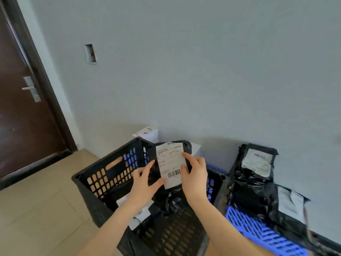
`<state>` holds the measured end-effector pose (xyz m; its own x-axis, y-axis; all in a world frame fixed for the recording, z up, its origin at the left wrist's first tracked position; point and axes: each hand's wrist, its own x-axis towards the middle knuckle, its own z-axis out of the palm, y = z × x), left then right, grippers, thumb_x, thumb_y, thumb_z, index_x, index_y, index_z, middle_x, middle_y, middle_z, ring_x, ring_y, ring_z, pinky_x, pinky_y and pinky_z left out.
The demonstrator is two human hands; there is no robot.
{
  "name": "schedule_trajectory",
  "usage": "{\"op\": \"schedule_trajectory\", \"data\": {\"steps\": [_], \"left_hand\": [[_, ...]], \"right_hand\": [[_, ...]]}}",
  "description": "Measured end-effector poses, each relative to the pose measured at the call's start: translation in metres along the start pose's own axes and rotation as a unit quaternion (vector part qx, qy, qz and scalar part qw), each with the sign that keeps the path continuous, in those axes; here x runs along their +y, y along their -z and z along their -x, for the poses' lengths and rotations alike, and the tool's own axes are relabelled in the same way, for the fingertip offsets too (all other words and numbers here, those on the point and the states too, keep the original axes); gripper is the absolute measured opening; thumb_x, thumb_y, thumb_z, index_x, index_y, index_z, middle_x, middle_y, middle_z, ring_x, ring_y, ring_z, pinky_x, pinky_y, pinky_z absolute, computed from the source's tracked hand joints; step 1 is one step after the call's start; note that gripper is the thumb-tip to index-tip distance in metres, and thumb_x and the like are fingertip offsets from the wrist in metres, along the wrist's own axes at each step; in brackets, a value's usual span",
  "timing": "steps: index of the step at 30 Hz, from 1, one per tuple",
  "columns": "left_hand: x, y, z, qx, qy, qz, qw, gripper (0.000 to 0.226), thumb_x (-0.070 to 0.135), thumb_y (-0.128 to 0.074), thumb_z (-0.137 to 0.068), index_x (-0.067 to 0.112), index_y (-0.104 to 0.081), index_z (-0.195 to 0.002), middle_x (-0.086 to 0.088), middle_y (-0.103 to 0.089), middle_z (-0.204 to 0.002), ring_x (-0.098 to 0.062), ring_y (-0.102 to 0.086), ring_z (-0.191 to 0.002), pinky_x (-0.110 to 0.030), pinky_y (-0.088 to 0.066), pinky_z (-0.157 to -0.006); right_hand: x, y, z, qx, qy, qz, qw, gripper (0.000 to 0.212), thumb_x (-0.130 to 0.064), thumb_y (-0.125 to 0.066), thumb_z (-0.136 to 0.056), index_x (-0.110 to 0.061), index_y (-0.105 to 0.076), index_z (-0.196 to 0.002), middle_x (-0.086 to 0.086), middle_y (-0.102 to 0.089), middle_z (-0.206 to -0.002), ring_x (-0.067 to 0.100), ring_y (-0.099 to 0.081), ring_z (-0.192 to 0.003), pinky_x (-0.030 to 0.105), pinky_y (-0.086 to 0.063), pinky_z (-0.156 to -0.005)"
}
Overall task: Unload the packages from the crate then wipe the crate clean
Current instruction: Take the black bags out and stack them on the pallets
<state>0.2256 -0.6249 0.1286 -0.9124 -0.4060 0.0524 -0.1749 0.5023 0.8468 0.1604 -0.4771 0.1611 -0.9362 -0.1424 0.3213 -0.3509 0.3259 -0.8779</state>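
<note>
The black crate (pixel 103 180) stands on the floor, with another labelled package (pixel 139 216) lying at its near-left inside corner. Raise the held package (pixel 170 163) clear of the rim, then carry it right to the pile (pixel 254 167) on the blue crate (pixel 258 230). The left grip (pixel 145 180) and right grip (pixel 193 174) pinch opposite edges. Release only once it is seated.

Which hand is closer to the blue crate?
Right. The right hand holds the labelled package by the edge toward the blue crate; the left hand holds its far edge, above the black crate.
</note>
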Motion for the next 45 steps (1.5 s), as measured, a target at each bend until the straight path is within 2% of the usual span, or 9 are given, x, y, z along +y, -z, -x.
{"op": "schedule_trajectory", "data": {"steps": [3, 8, 13, 18, 23, 36, 40, 43, 45], "left_hand": [[0.038, -0.041, 0.021, -0.034, -0.029, 0.066, 0.997, 0.066, 0.048, -0.069, -0.084, 0.069, -0.024, -0.127, 0.006, -0.047, -0.138, -0.016, -0.050, -0.126, -0.040, -0.041, -0.109], [0.101, -0.107, 0.052, -0.048, -0.100, 0.097, 0.989, 0.081, 0.040, -0.076, -0.080, 0.047, -0.028, -0.144, 0.010, -0.045, -0.145, -0.012, -0.047, -0.130, -0.041, -0.044, -0.107], [0.151, -0.178, 0.063, -0.095, -0.165, 0.083, 0.978, 0.090, 0.038, -0.080, -0.074, 0.046, -0.028, -0.146, 0.015, -0.048, -0.142, -0.006, -0.045, -0.130, -0.041, -0.044, -0.107], [0.181, -0.248, 0.069, -0.117, -0.188, 0.074, 0.972, 0.076, 0.028, -0.078, -0.081, 0.037, -0.036, -0.144, 0.013, -0.046, -0.144, -0.002, -0.038, -0.132, -0.037, -0.036, -0.112], [0.183, -0.309, 0.065, -0.168, -0.180, 0.072, 0.967, 0.072, 0.026, -0.076, -0.083, 0.034, -0.037, -0.143, 0.018, -0.043, -0.137, 0.004, -0.033, -0.124, -0.021, -0.029, -0.103], [0.138, -0.449, -0.009, -0.252, -0.103, 0.040, 0.961, 0.052, 0.025, -0.072, -0.087, 0.051, -0.040, -0.118, 0.029, -0.043, -0.121, 0.022, -0.038, -0.112, -0.009, -0.034, -0.095], [0.112, -0.482, -0.027, -0.280, -0.093, -0.012, 0.956, 0.047, 0.031, -0.063, -0.093, 0.038, -0.042, -0.134, 0.011, -0.039, -0.140, -0.001, -0.039, -0.130, -0.018, -0.034, -0.106], [0.099, -0.501, -0.031, -0.331, -0.067, -0.062, 0.939, 0.055, 0.043, -0.049, -0.098, 0.035, -0.030, -0.149, 0.001, -0.010, -0.160, -0.017, -0.018, -0.147, -0.031, -0.027, -0.115], [0.094, -0.511, -0.035, -0.347, -0.064, -0.083, 0.932, 0.059, 0.046, -0.043, -0.099, 0.035, -0.021, -0.153, 0.000, 0.001, -0.162, -0.018, -0.010, -0.149, -0.032, -0.021, -0.118]], "right_hand": [[0.003, 0.067, 0.011, 0.064, 0.003, -0.024, 0.998, 0.035, -0.009, -0.053, -0.095, -0.024, -0.058, -0.126, -0.006, -0.044, -0.103, 0.004, -0.051, -0.084, 0.009, -0.045, -0.071], [0.017, 0.163, 0.032, 0.123, 0.005, -0.044, 0.991, 0.036, -0.012, -0.055, -0.093, -0.028, -0.057, -0.126, -0.008, -0.046, -0.107, 0.003, -0.051, -0.093, 0.020, -0.050, -0.080], [0.047, 0.245, 0.053, 0.130, -0.008, -0.038, 0.991, 0.043, -0.010, -0.056, -0.092, -0.028, -0.051, -0.130, -0.011, -0.045, -0.117, -0.010, -0.048, -0.102, 0.006, -0.046, -0.072], [0.085, 0.306, 0.066, 0.127, -0.026, 0.001, 0.992, 0.058, 0.003, -0.056, -0.086, -0.027, -0.046, -0.134, -0.011, -0.047, -0.120, -0.004, -0.049, -0.106, -0.001, -0.041, -0.071], [0.135, 0.339, 0.064, 0.119, -0.065, 0.047, 0.990, 0.066, 0.003, -0.058, -0.085, -0.034, -0.040, -0.137, -0.014, -0.046, -0.125, 0.000, -0.043, -0.120, 0.002, -0.040, -0.083], [0.297, 0.347, -0.002, 0.116, -0.207, 0.117, 0.964, 0.060, 0.000, -0.065, -0.082, -0.026, -0.046, -0.134, -0.007, -0.040, -0.126, 0.004, -0.042, -0.116, -0.006, -0.037, -0.077], [0.339, 0.335, -0.019, 0.096, -0.246, 0.123, 0.957, 0.059, 0.000, -0.063, -0.084, -0.023, -0.046, -0.135, -0.008, -0.042, -0.124, 0.003, -0.044, -0.115, -0.004, -0.039, -0.079], [0.364, 0.328, -0.030, 0.083, -0.264, 0.126, 0.953, 0.058, 0.002, -0.061, -0.084, -0.022, -0.047, -0.135, -0.010, -0.042, -0.124, 0.004, -0.044, -0.116, 0.012, -0.045, -0.094], [0.378, 0.324, -0.038, 0.075, -0.276, 0.128, 0.949, 0.058, 0.004, -0.059, -0.084, -0.021, -0.046, -0.136, -0.012, -0.040, -0.124, 0.004, -0.043, -0.118, 0.007, -0.043, -0.092]]}}
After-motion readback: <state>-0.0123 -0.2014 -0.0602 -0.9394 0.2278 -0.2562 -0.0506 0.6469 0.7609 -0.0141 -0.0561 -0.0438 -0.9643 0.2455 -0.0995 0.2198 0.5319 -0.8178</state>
